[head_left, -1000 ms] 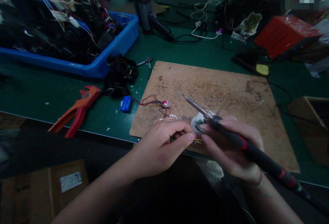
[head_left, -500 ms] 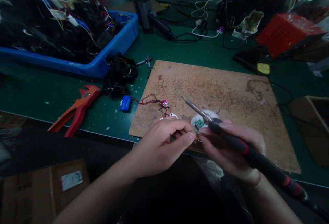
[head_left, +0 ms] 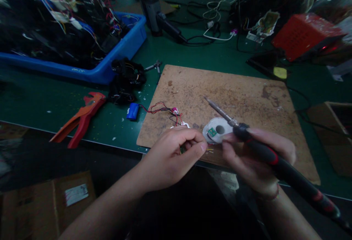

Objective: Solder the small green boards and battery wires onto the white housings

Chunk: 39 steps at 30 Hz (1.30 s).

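Observation:
Thin wires (head_left: 210,149) with bare ends stick out between the thumb and forefinger of my left hand (head_left: 176,152), which is closed on them at the board's front edge. My right hand (head_left: 255,159) is wrapped round the black and red handle of a soldering iron (head_left: 269,156); its metal tip points up and left over the board. Behind the fingertips lies a whitish round spool (head_left: 224,125) with a small green circuit board (head_left: 212,132) on it. Red and black leads run from a blue battery pack (head_left: 133,111) to a white part (head_left: 184,124), partly hidden behind my left hand.
A stained wooden board (head_left: 198,82) lies on the green bench. To its left are red-handled cutters (head_left: 82,117), black housings (head_left: 125,80) and a blue crate (head_left: 110,64) full of wired parts. A soldering iron stand (head_left: 265,65), a red box (head_left: 305,36) and a carton (head_left: 330,133) are at right.
My right hand has moved right with the soldering iron, away from my left fingertips, uncovering more of the spool. The left hand stays almost in place, still pinching the wires.

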Available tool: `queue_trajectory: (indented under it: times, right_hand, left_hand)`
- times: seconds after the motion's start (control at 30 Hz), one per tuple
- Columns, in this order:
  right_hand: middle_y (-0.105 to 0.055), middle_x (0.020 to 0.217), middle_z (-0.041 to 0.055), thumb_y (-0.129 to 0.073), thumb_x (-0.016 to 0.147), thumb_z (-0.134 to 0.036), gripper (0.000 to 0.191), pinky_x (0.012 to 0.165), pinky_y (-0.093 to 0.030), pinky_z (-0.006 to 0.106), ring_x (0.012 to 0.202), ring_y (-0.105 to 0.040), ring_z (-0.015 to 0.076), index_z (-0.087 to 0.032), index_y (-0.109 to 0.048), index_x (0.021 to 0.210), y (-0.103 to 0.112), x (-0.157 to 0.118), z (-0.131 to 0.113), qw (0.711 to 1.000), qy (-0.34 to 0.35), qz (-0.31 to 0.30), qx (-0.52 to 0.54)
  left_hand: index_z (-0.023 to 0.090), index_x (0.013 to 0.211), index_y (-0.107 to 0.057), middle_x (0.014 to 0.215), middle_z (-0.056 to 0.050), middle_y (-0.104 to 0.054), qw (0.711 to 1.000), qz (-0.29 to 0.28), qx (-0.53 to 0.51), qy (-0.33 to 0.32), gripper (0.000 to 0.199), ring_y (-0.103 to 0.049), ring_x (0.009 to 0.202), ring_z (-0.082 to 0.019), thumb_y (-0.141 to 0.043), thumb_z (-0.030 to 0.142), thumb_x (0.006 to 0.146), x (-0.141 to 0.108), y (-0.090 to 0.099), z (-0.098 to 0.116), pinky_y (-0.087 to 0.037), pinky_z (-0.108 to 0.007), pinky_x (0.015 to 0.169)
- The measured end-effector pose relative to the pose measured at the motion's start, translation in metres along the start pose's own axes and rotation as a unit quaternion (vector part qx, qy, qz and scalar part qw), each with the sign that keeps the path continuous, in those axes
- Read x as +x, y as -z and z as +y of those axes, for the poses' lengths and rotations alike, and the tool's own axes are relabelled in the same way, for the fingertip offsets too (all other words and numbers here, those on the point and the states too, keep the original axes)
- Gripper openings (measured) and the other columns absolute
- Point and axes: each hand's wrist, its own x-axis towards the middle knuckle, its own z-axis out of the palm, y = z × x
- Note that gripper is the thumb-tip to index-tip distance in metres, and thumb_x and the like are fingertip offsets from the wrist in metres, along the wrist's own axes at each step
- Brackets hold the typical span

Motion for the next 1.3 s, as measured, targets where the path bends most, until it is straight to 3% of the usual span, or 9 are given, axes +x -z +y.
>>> queue_trajectory:
  times: [0.07, 0.13, 0.3, 0.43, 0.83, 1.0, 1.13, 1.23, 1.3]
  right_hand:
    - [-0.08, 0.096, -0.0029, -0.085, 0.071, -0.004, 0.082, 0.076, -0.069, 0.036, 0.078, -0.079, 0.0192, -0.033, -0.059, 0.143, 0.002, -0.003, 0.001, 0.998, 0.031, 0.01, -0.053]
    - [-0.078, 0.097, -0.0033, -0.088, 0.071, -0.007, 0.083, 0.082, -0.069, 0.038, 0.079, -0.079, 0.019, -0.034, -0.059, 0.143, 0.004, -0.007, 0.003, 0.996, 0.006, 0.044, -0.077]
    - [-0.074, 0.113, -0.0018, -0.089, 0.071, -0.007, 0.075, 0.078, -0.07, 0.031, 0.079, -0.078, 0.0143, -0.037, -0.064, 0.135, 0.004, -0.011, 0.006, 0.989, -0.085, 0.122, 0.01]
    - [-0.074, 0.118, 0.0003, -0.087, 0.077, -0.012, 0.067, 0.086, -0.069, 0.033, 0.089, -0.078, 0.0158, -0.036, -0.065, 0.135, 0.002, -0.011, 0.006, 0.977, -0.131, 0.167, 0.036]
    - [-0.073, 0.117, 0.0002, -0.085, 0.077, -0.013, 0.062, 0.081, -0.069, 0.034, 0.086, -0.075, 0.0153, -0.037, -0.068, 0.132, 0.003, -0.012, 0.008, 0.976, -0.143, 0.157, 0.044]
    - [-0.072, 0.115, 0.0007, -0.084, 0.081, -0.02, 0.051, 0.079, -0.065, 0.032, 0.081, -0.074, 0.0142, -0.032, -0.07, 0.129, 0.0, -0.012, 0.007, 0.972, -0.139, 0.187, 0.041]
    - [-0.072, 0.089, 0.0006, -0.068, 0.097, -0.036, 0.029, 0.072, -0.058, 0.03, 0.069, -0.069, 0.013, -0.025, -0.073, 0.123, -0.001, -0.009, 0.004, 0.962, -0.169, 0.211, 0.047]
    - [-0.061, 0.064, -0.0034, -0.06, 0.102, -0.044, 0.028, 0.065, -0.053, 0.029, 0.058, -0.06, 0.0121, -0.023, -0.074, 0.115, 0.001, -0.006, 0.003, 0.957, -0.174, 0.231, 0.026]
    - [-0.054, 0.06, -0.0045, -0.058, 0.103, -0.049, 0.032, 0.056, -0.047, 0.027, 0.052, -0.053, 0.011, -0.021, -0.074, 0.108, 0.003, -0.006, 0.005, 0.95, -0.185, 0.252, 0.022]
  left_hand:
    - [0.021, 0.084, -0.069, 0.08, 0.001, -0.065, 1.0, 0.004, 0.002, 0.001, 0.023, -0.058, 0.077, -0.014, -0.059, 0.026, 0.103, -0.001, 0.0, 0.0, -0.04, -0.027, 0.062]
    - [0.021, 0.084, -0.069, 0.08, 0.0, -0.067, 1.0, 0.012, 0.007, -0.007, 0.022, -0.06, 0.078, -0.015, -0.059, 0.026, 0.103, -0.001, -0.001, 0.0, -0.042, -0.027, 0.064]
    - [0.02, 0.086, -0.071, 0.08, 0.0, -0.07, 0.996, 0.066, 0.026, -0.055, 0.016, -0.064, 0.076, -0.015, -0.063, 0.022, 0.1, -0.004, -0.008, -0.003, -0.047, -0.03, 0.073]
    - [0.02, 0.086, -0.07, 0.074, 0.003, -0.067, 0.992, 0.113, 0.014, -0.045, 0.012, -0.062, 0.07, -0.012, -0.066, 0.019, 0.097, -0.006, -0.015, -0.005, -0.046, -0.029, 0.071]
    - [0.019, 0.078, -0.063, 0.068, 0.004, -0.059, 0.99, 0.136, 0.019, -0.014, 0.02, -0.053, 0.065, -0.01, -0.06, 0.018, 0.097, -0.004, -0.022, -0.002, -0.04, -0.026, 0.059]
    - [0.019, 0.077, -0.061, 0.068, 0.005, -0.059, 0.987, 0.143, 0.048, -0.052, 0.022, -0.054, 0.064, -0.01, -0.059, 0.017, 0.098, -0.004, -0.022, -0.004, -0.04, -0.028, 0.063]
    - [0.019, 0.082, -0.064, 0.071, 0.006, -0.064, 0.976, 0.154, 0.096, -0.118, 0.015, -0.058, 0.068, -0.011, -0.064, 0.015, 0.096, -0.004, -0.021, -0.007, -0.043, -0.03, 0.071]
    - [0.019, 0.084, -0.066, 0.076, 0.004, -0.07, 0.958, 0.17, 0.151, -0.176, 0.012, -0.062, 0.072, -0.013, -0.066, 0.014, 0.095, -0.004, -0.02, -0.008, -0.044, -0.032, 0.074]
    - [0.018, 0.085, -0.068, 0.08, 0.002, -0.073, 0.94, 0.197, 0.185, -0.208, 0.011, -0.065, 0.076, -0.014, -0.067, 0.012, 0.094, -0.003, -0.021, -0.006, -0.046, -0.033, 0.079]
